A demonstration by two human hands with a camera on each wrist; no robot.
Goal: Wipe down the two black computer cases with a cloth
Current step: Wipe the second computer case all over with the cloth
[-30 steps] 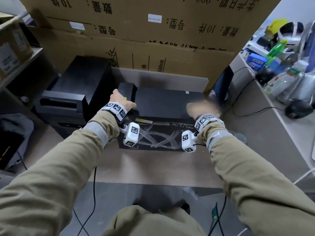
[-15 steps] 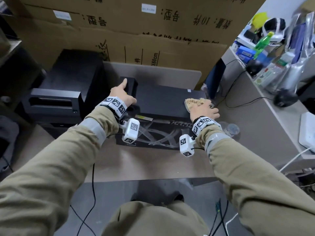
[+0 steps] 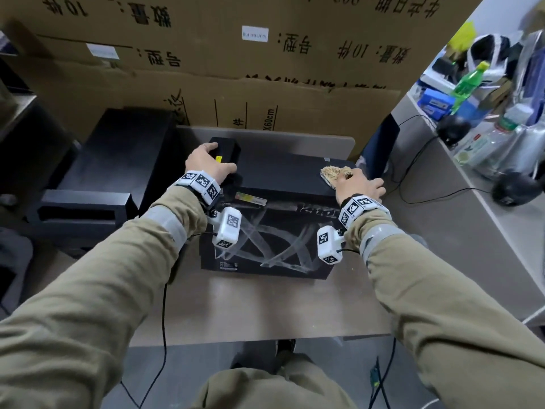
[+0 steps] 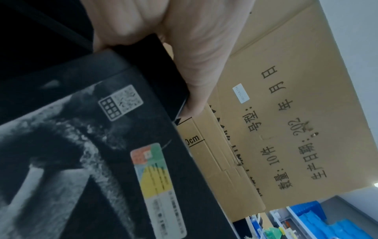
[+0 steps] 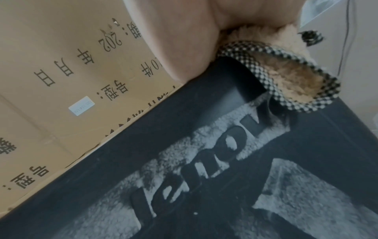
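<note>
A black computer case [image 3: 283, 175] lies on its side on the desk [image 3: 265, 308], its dusty front face [image 3: 265, 246] streaked with wiped lines. My left hand [image 3: 206, 160] grips a black block at the case's top left end, thumb along its edge [image 4: 194, 90]. My right hand [image 3: 359, 185] holds a tan fluffy cloth [image 3: 330, 176] with checked trim [image 5: 286, 77] down on the top right corner of the case [image 5: 204, 177]. The second black case [image 3: 118, 149] stands further left, untouched.
Large cardboard boxes [image 3: 265, 69] wall off the back. A dark panel [image 3: 380, 149] stands just right of the case. The right counter holds bottles [image 3: 472, 81], black rounded objects [image 3: 513, 187] and cables [image 3: 418, 190]. Wrist cables hang off the desk's front edge.
My right hand has slid the cloth rightward along the case top to its right end. My left hand has shifted further onto the black block.
</note>
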